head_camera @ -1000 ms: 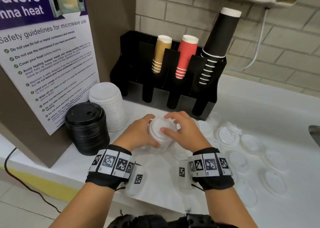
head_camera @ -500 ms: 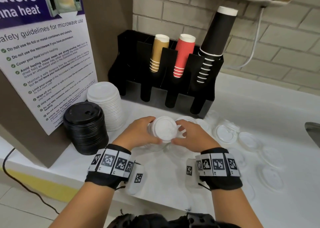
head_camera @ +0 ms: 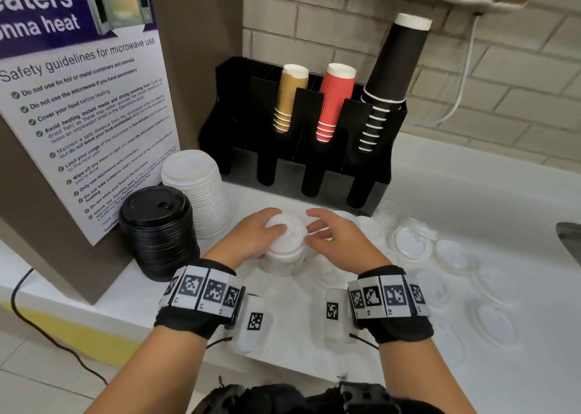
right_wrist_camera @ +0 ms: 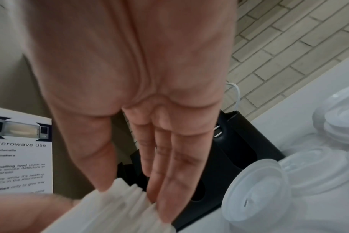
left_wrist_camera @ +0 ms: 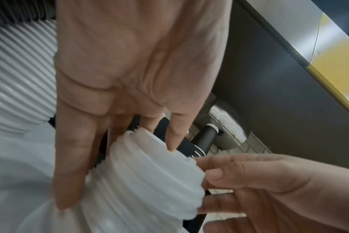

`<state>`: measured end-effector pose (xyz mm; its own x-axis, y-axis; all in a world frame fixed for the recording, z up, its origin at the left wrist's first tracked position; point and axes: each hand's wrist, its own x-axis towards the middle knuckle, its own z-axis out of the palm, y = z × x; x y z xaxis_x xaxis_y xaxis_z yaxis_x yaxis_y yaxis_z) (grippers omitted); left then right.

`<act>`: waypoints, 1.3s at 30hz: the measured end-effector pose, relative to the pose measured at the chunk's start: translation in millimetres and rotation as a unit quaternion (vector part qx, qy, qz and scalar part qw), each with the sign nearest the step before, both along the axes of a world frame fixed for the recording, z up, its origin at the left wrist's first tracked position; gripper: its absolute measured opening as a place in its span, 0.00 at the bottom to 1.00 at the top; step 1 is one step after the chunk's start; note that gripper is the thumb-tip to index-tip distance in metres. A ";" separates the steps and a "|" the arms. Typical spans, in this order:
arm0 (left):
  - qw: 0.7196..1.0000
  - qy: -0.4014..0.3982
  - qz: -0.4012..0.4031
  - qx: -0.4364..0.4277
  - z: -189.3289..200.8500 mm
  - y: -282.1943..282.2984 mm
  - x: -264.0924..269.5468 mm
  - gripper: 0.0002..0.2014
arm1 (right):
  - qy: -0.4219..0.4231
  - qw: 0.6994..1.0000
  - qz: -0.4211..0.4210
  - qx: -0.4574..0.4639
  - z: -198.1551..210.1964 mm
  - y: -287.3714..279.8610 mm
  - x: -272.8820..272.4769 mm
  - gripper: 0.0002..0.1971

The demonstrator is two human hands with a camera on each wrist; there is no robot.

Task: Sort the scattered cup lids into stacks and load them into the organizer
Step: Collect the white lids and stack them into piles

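A short stack of white cup lids [head_camera: 286, 253] stands on the white counter [head_camera: 471, 193] in front of the black organizer [head_camera: 239, 130]. My left hand [head_camera: 254, 236] grips the stack from the left, fingers over its top lid. The left wrist view shows the ribbed stack [left_wrist_camera: 145, 181] between thumb and fingers. My right hand [head_camera: 327, 234] has straight fingers touching the stack's right side [right_wrist_camera: 118, 209]. Loose white lids [head_camera: 408, 245] lie scattered to the right [right_wrist_camera: 255, 197].
A tall stack of black lids [head_camera: 157, 228] and a tall stack of white lids [head_camera: 195, 190] stand at the left beside a poster board [head_camera: 78, 115]. The organizer holds brown [head_camera: 290, 96], red [head_camera: 334, 99] and black cups [head_camera: 393, 68]. A sink edge [head_camera: 569, 237] shows at the far right.
My right fingers have come off the stack's top and now touch its side. The stack, tilted toward me half a second ago, stands more upright in my left hand.
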<state>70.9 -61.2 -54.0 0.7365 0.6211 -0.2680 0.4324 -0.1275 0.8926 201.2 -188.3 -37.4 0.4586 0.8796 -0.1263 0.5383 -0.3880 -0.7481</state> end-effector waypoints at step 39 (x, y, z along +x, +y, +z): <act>0.978 0.073 -0.115 0.160 -9.0 8.3 2.8 0.57 | -0.105 0.979 0.019 -0.174 -6.1 -12.5 12.6 0.39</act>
